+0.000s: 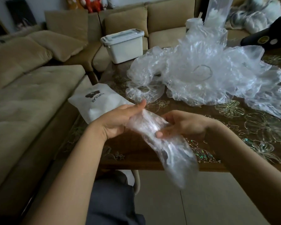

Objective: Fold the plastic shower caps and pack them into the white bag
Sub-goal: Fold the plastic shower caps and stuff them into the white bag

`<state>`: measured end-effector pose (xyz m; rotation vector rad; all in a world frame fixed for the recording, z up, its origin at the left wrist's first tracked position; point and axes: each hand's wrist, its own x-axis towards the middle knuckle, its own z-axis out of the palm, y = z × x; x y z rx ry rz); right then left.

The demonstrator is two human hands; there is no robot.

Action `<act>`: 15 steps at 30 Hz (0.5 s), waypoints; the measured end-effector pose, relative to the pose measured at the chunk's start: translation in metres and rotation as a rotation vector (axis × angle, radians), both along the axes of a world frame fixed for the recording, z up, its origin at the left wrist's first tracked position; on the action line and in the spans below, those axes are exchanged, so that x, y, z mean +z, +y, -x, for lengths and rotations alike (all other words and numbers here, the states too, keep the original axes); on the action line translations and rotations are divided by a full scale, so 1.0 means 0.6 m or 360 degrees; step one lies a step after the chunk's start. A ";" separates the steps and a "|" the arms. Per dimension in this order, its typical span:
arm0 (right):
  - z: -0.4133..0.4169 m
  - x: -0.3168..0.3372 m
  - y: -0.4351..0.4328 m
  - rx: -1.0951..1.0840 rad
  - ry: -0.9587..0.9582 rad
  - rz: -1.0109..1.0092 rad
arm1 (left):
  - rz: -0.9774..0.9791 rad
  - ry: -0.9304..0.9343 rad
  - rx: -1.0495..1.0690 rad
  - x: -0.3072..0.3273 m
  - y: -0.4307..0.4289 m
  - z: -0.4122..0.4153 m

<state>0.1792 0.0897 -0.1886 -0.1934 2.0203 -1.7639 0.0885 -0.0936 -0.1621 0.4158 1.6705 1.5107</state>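
The left hand (120, 118) is held with fingers extended and close together, and the upper end of the gathered shower cap (162, 140) is laid against their palm side. The right hand (182, 125) is curled, and the cap's midsection is pinched between thumb and fingertips. Below the right thumb, the rest of the cap hangs free, past the edge of the floral table (234, 120).

The white bag (96, 103) lies flat just beyond the left fingertips. The pile of loose shower caps (201, 70) is heaped well beyond the right fingers.

The fold is judged to be in progress, with the cap drawn into a strip but not yet doubled over.

Hazards:
- Slippage. The film is thin and slick, and only the right hand clamps it. If that pinch is relaxed, the strip is likely to slide out and spring open.
- Trapped air. If the hanging end is folded without being pressed flat, a bulky packet results.
- Tearing. Thin film may be stretched or split if the hands are pulled apart.
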 end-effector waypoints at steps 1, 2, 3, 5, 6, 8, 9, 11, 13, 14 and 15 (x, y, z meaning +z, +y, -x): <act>0.011 -0.005 0.004 -0.0081 -0.0001 0.0006 | -0.0059 -0.0021 0.0180 -0.005 -0.002 0.005; 0.025 -0.009 0.008 -0.0187 0.0031 0.0027 | -0.0133 -0.0053 0.0360 -0.010 -0.001 0.013; 0.037 -0.016 0.014 -0.0302 0.0074 0.0045 | -0.0208 -0.0129 0.0499 -0.016 0.003 0.015; 0.058 -0.032 0.023 -0.0478 0.0128 0.0081 | -0.0289 -0.0304 0.0576 -0.039 0.021 0.008; 0.068 -0.037 0.028 -0.0522 0.0136 0.0076 | -0.0257 -0.0319 0.0521 -0.053 0.035 0.005; 0.079 -0.040 0.034 -0.0564 0.0121 0.0106 | -0.0135 -0.0207 0.0445 -0.072 0.059 0.004; 0.087 -0.042 0.042 -0.0565 0.0110 0.0121 | -0.0108 -0.0151 0.0463 -0.076 0.072 0.011; 0.095 -0.041 0.051 -0.0574 0.0073 0.0133 | -0.0050 -0.0033 0.0527 -0.078 0.085 0.035; 0.105 -0.044 0.061 -0.0583 0.0036 0.0159 | 0.0027 0.0056 0.0540 -0.076 0.092 0.055; 0.110 -0.047 0.065 -0.0610 0.0023 0.0184 | 0.0044 0.0050 0.0533 -0.077 0.094 0.060; 0.116 -0.050 0.070 -0.0644 0.0025 0.0217 | 0.0041 0.0020 0.0527 -0.079 0.098 0.064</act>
